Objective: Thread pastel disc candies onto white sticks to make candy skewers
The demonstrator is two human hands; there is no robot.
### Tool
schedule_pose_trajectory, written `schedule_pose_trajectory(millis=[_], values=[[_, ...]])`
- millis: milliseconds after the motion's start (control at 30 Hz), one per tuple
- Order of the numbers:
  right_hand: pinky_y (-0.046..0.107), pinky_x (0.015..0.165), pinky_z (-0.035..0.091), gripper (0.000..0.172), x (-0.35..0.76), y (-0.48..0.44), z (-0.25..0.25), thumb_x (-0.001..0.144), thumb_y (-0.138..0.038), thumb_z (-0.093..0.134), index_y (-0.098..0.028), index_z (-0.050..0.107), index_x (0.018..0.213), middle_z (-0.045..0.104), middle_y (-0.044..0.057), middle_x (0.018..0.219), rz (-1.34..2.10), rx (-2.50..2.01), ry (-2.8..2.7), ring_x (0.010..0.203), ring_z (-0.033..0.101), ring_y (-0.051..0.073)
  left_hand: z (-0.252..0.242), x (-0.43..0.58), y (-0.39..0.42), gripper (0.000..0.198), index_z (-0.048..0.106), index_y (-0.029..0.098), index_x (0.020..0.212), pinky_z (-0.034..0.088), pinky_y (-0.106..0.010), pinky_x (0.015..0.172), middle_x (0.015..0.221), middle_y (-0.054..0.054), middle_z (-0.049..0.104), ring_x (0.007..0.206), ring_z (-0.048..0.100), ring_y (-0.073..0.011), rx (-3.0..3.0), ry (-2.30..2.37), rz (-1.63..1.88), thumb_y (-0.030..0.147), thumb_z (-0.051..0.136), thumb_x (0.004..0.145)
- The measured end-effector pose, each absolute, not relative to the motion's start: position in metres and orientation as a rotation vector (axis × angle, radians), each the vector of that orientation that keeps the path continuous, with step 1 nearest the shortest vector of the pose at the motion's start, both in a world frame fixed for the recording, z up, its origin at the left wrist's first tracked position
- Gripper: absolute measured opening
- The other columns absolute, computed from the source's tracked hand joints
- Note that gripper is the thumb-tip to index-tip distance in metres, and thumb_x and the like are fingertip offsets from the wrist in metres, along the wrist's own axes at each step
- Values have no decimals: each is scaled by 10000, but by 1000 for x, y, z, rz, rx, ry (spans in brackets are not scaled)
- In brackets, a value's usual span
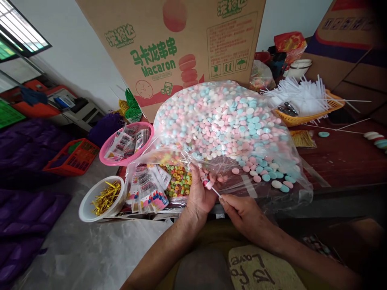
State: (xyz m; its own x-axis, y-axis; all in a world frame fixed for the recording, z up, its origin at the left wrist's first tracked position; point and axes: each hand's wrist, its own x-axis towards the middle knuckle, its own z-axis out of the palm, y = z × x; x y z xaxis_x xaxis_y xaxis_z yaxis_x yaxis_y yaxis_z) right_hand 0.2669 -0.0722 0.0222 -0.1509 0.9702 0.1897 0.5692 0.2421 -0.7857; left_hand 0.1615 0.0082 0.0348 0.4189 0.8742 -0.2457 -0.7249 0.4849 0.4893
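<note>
My left hand (200, 195) is closed around several pastel candies (207, 182) threaded on a thin white stick (216, 192). My right hand (242, 211) pinches the lower end of that stick. Both hands sit at the near edge of a big clear plastic bag (223, 125) full of pink, blue and white round candies, some spilled at its open mouth (272, 179).
A pink basket (105, 151) of small wrappers, a white bowl (87, 209) of gold twist ties, clear wrappers (148, 189) and ring candies (178, 179) lie to the left. An orange tray (305, 119) of white sticks stands behind, right. A Macaron carton (169, 48) rises behind the bag.
</note>
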Motion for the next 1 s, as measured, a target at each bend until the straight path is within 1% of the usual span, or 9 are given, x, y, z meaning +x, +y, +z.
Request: schedule_pose_trajectory(millis=[67, 167, 300, 433, 500, 667, 800, 933, 1000], values=[[238, 502, 309, 281, 269, -69, 19, 901, -251, 349, -196, 421, 635, 475, -12, 541, 606, -1432, -1845, 486, 413, 105, 33, 162, 7, 538, 516, 173, 624, 495, -362, 726, 493, 9, 488, 581, 574, -164, 355, 528, 963, 693, 430, 733], [230, 495, 317, 261, 274, -66, 17, 899, -226, 358, -180, 498, 684, 514, -3, 547, 435, -1437, -1843, 479, 446, 103, 32, 153, 17, 580, 582, 145, 748, 495, -380, 745, 695, -62, 622, 685, 614, -194, 398, 581, 921, 711, 464, 699], [218, 474, 316, 256, 278, -66, 16, 902, -219, 381, -164, 558, 726, 528, -11, 527, 393, -1403, -1844, 458, 460, 94, 39, 134, 40, 501, 601, 151, 886, 491, -389, 792, 894, -77, 658, 780, 626, -193, 363, 610, 1091, 610, 608, 686], [206, 483, 347, 244, 275, -66, 13, 904, -213, 394, -153, 608, 803, 581, -2, 554, 385, -1393, -1869, 465, 500, 92, 49, 134, 46, 257, 585, 172, 762, 501, -307, 662, 598, 34, 575, 568, 579, -120, 376, 646, 1135, 393, 700, 698], [207, 497, 358, 248, 273, -65, 9, 903, -202, 397, -150, 619, 807, 597, 7, 564, 280, -1389, -1903, 472, 514, 94, 50, 141, 42, 257, 535, 168, 654, 468, -262, 550, 479, 64, 468, 482, 535, -110, 365, 706, 1083, 360, 701, 699], [222, 518, 363, 243, 270, -62, 3, 890, -165, 400, -131, 627, 813, 607, 26, 559, -64, -1377, -1934, 493, 540, 112, 41, 153, 31, 240, 499, 172, 667, 430, -215, 512, 460, 93, 392, 402, 421, -55, 261, 673, 1109, 316, 677, 739], [213, 503, 357, 287, 267, -60, 9, 899, -212, 386, -153, 571, 687, 564, 4, 533, 296, -1403, -1851, 478, 504, 100, 37, 156, 26, 312, 487, 175, 656, 455, -221, 563, 460, 92, 384, 407, 405, -47, 279, 631, 1098, 419, 659, 745], [190, 457, 362, 362, 263, -58, 19, 911, -312, 378, -175, 489, 595, 467, -47, 418, 988, -1419, -1580, 412, 449, 84, 35, 161, 20, 407, 506, 185, 679, 497, -292, 675, 458, 72, 422, 527, 539, -109, 372, 591, 1013, 558, 667, 664], [187, 435, 359, 364, 264, -58, 19, 909, -333, 382, -174, 518, 611, 447, -58, 394, 1066, -1424, -1504, 389, 437, 82, 32, 161, 17, 452, 534, 184, 740, 499, -312, 694, 532, 44, 514, 595, 584, -135, 423, 600, 968, 602, 665, 630]])
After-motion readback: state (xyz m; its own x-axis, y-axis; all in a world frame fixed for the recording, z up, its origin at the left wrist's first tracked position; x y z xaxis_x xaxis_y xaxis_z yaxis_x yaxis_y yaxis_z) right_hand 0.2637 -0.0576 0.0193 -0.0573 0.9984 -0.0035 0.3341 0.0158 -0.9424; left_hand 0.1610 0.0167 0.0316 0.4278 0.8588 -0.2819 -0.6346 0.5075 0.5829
